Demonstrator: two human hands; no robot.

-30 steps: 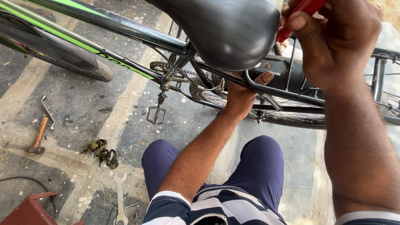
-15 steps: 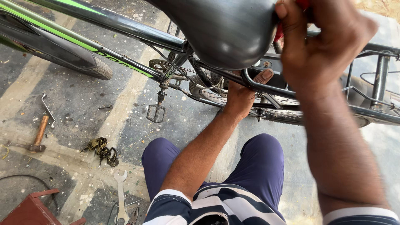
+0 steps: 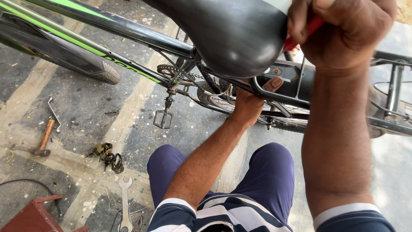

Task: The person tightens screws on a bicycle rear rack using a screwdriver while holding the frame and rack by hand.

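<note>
A black bicycle saddle (image 3: 234, 34) fills the top middle, above a green and black bicycle frame (image 3: 92, 47). My left hand (image 3: 249, 105) reaches under the saddle and grips the black rear carrier rail (image 3: 279, 95), thumb over the bar. My right hand (image 3: 343, 30) is up close at the top right, closed around a red-handled tool (image 3: 307, 32) whose tip is hidden behind the saddle's rear edge. My knees in blue trousers (image 3: 262, 180) sit below.
A pedal (image 3: 163, 119) and chainring (image 3: 168, 69) hang under the frame. On the concrete lie a wooden-handled hammer (image 3: 43, 139), a bent metal lever (image 3: 54, 112), a yellow-black chain lock (image 3: 107, 155), an open-end spanner (image 3: 125, 202) and a red metal box (image 3: 34, 215).
My right hand with the red tool has shifted left and nearer the saddle's rear, now closer to the camera. My left hand stays on the carrier rail.
</note>
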